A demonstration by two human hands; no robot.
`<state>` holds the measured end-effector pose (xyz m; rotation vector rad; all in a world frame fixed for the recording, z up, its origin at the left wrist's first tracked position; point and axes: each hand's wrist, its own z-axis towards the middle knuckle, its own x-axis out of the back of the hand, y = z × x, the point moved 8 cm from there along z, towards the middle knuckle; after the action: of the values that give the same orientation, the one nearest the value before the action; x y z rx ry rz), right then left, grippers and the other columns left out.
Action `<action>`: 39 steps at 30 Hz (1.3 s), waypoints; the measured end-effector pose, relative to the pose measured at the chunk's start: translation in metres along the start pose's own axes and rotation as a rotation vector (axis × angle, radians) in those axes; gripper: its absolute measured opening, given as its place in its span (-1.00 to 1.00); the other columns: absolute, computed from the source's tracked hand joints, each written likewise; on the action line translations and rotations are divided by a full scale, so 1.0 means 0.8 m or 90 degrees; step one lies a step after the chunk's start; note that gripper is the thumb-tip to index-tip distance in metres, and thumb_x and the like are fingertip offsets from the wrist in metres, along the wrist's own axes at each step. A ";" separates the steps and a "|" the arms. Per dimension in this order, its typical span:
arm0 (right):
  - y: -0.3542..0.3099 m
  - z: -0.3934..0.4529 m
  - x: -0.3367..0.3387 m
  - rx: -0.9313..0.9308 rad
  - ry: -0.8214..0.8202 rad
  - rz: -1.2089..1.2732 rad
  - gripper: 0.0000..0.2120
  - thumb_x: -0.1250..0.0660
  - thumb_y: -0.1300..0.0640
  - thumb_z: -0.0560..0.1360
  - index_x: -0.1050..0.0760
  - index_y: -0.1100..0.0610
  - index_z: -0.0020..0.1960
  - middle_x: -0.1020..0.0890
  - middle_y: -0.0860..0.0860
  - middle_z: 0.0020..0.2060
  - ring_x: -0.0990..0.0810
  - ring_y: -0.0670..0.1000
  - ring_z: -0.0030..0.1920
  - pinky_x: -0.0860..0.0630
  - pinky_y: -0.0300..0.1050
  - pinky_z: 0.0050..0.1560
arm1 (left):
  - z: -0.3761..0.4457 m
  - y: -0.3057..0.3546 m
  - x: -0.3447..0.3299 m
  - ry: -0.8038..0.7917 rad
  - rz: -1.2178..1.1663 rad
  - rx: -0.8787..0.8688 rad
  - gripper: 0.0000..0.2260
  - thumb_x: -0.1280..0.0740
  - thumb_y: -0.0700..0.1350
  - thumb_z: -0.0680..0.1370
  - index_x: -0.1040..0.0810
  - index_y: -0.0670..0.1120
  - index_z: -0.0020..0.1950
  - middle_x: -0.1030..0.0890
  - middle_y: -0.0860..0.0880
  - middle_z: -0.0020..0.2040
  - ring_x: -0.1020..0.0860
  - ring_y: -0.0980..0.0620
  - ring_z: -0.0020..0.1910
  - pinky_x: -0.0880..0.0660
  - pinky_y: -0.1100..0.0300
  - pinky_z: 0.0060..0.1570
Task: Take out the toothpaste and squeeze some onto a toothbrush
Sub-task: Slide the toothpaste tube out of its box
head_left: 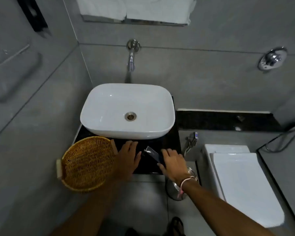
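A small dark toothpaste tube (153, 155) sticks out between my hands above the black counter (170, 142), in front of the white basin. My right hand (173, 161) is closed around the tube's lower end, with its crimped end pointing up and left. My left hand (128, 156) rests flat on the counter just left of the tube, fingers spread and pointing toward the basin; its thumb tip is near the tube's end. I see no toothbrush in this view.
A white basin (99, 116) with a metal drain sits at the counter's back under a wall tap (131, 60). An empty wicker basket (88, 163) stands at the counter's left front corner. A white toilet (242, 181) and a jet spray (191, 140) are on the right.
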<state>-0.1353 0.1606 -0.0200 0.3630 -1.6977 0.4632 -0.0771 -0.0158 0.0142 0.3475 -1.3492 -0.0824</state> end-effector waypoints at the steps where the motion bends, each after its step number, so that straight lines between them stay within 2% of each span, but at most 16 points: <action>1: -0.002 0.003 -0.014 -0.012 -0.048 0.002 -0.45 -0.30 -0.13 0.50 -0.32 0.09 0.40 -0.52 0.12 0.26 -0.50 0.18 0.24 -0.49 0.12 0.18 | 0.002 -0.010 -0.019 -0.037 -0.073 0.040 -0.66 -0.31 0.00 0.58 -0.57 -0.14 0.29 -0.63 -0.13 0.18 -0.64 -0.13 0.15 -0.41 -0.29 0.36; 3: -0.006 0.007 -0.031 -0.026 -0.070 0.012 -0.48 -0.32 -0.08 0.51 -0.31 0.10 0.39 -0.52 0.12 0.23 -0.51 0.18 0.23 -0.51 0.13 0.17 | 0.001 -0.020 -0.049 -0.119 -0.255 0.124 -0.67 -0.33 -0.07 0.60 -0.53 -0.17 0.32 -0.58 -0.17 0.21 -0.62 -0.14 0.14 -0.55 -0.08 0.21; 4: -0.008 0.008 -0.037 -0.030 -0.079 0.013 -0.49 -0.33 -0.05 0.52 -0.31 0.10 0.39 -0.53 0.12 0.23 -0.51 0.18 0.22 -0.52 0.12 0.17 | 0.000 -0.025 -0.058 -0.159 -0.298 0.166 -0.67 -0.34 -0.10 0.60 -0.52 -0.19 0.33 -0.58 -0.21 0.22 -0.62 -0.15 0.13 -0.57 -0.03 0.14; 8: -0.004 0.018 -0.038 -0.027 -0.053 0.036 -0.57 -0.31 0.12 0.53 -0.34 0.09 0.38 -0.57 0.11 0.19 -0.54 0.18 0.18 -0.53 0.11 0.14 | 0.005 -0.042 -0.085 -0.165 -0.409 0.274 -0.67 -0.33 -0.14 0.61 -0.52 -0.24 0.34 -0.63 -0.27 0.18 -0.64 -0.17 0.11 -0.54 0.11 0.04; 11: 0.002 0.018 -0.023 0.010 -0.008 0.058 -0.47 -0.36 0.21 0.50 -0.35 0.07 0.44 -0.58 0.07 0.21 -0.55 0.15 0.17 -0.54 0.07 0.15 | 0.015 -0.053 -0.095 -0.168 -0.545 0.351 -0.65 -0.29 -0.14 0.64 -0.49 -0.23 0.40 -0.64 -0.29 0.16 -0.63 -0.19 0.16 -0.56 0.07 0.13; 14: 0.010 0.016 0.006 0.072 0.083 0.093 -0.51 -0.40 0.23 0.49 -0.43 0.05 0.40 -0.62 0.03 0.20 -0.59 0.10 0.15 -0.55 0.01 0.15 | 0.021 -0.049 -0.100 -0.226 -0.778 0.419 -0.65 -0.31 -0.15 0.63 -0.50 -0.17 0.41 -0.63 -0.24 0.23 -0.62 -0.19 0.23 -0.56 -0.07 0.28; 16: 0.014 0.016 0.024 0.119 0.127 0.109 -0.54 -0.40 0.21 0.50 -0.47 0.06 0.38 -0.63 0.02 0.19 -0.60 0.08 0.15 -0.56 0.00 0.17 | 0.025 -0.044 -0.096 -0.250 -0.878 0.412 -0.69 -0.38 -0.17 0.59 -0.58 -0.14 0.33 -0.68 -0.22 0.17 -0.68 -0.15 0.16 -0.62 -0.02 0.22; 18: 0.018 0.018 0.038 0.153 0.141 0.105 -0.55 -0.40 0.21 0.50 -0.48 0.07 0.38 -0.63 0.03 0.21 -0.60 0.08 0.18 -0.55 0.00 0.19 | 0.030 -0.038 -0.090 -0.252 -0.914 0.378 -0.74 -0.44 -0.21 0.53 -0.66 -0.15 0.22 -0.73 -0.22 0.08 -0.72 -0.11 0.08 -0.66 0.02 0.14; 22: 0.022 0.020 0.061 0.206 0.158 0.082 -0.56 -0.39 0.20 0.53 -0.47 0.07 0.39 -0.62 0.05 0.24 -0.59 0.08 0.22 -0.53 -0.01 0.25 | 0.040 -0.028 -0.083 -0.245 -0.976 0.330 -0.76 -0.52 -0.26 0.44 -0.72 -0.16 0.09 -0.77 -0.13 -0.08 -0.73 -0.06 0.00 -0.67 0.01 0.11; 27: 0.027 0.028 0.088 0.253 0.180 0.048 -0.53 -0.40 0.22 0.52 -0.45 0.05 0.40 -0.60 0.04 0.26 -0.57 0.09 0.23 -0.50 -0.01 0.29 | 0.041 -0.025 -0.090 -0.246 -1.072 0.363 -0.78 -0.43 -0.36 0.49 -0.73 -0.15 0.07 -0.77 -0.09 -0.08 -0.73 -0.03 -0.01 -0.70 0.10 0.00; 31: 0.017 0.040 0.114 0.299 0.172 -0.047 -0.50 -0.44 0.15 0.48 -0.44 0.01 0.40 -0.60 0.04 0.26 -0.56 0.10 0.26 -0.47 0.03 0.34 | 0.035 -0.022 -0.104 -0.259 -1.166 0.458 -0.83 -0.36 -0.30 0.56 -0.72 -0.18 0.07 -0.77 -0.15 -0.06 -0.75 -0.09 -0.08 -0.71 0.08 -0.06; 36: -0.013 0.050 0.148 0.342 0.147 -0.200 -0.45 -0.51 0.11 0.42 -0.43 0.00 0.36 -0.62 0.07 0.21 -0.57 0.13 0.24 -0.44 0.17 0.36 | 0.034 -0.009 -0.120 -0.242 -1.321 0.529 -0.74 -0.40 -0.19 0.56 -0.62 -0.27 0.20 -0.72 -0.30 0.12 -0.70 -0.24 0.12 -0.70 0.03 -0.02; 39: -0.028 0.051 0.165 0.360 0.138 -0.267 -0.48 -0.47 0.13 0.46 -0.42 0.02 0.38 -0.59 0.09 0.24 -0.53 0.16 0.28 -0.37 0.22 0.42 | 0.034 0.001 -0.119 -0.231 -1.433 0.507 -0.70 -0.34 -0.22 0.53 -0.55 -0.30 0.23 -0.71 -0.30 0.09 -0.72 -0.22 0.08 -0.70 0.02 0.01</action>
<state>-0.1823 0.1230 0.1066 1.0180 -1.2127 0.6373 -0.1254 0.0041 -0.0703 2.4467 -0.5925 -1.5106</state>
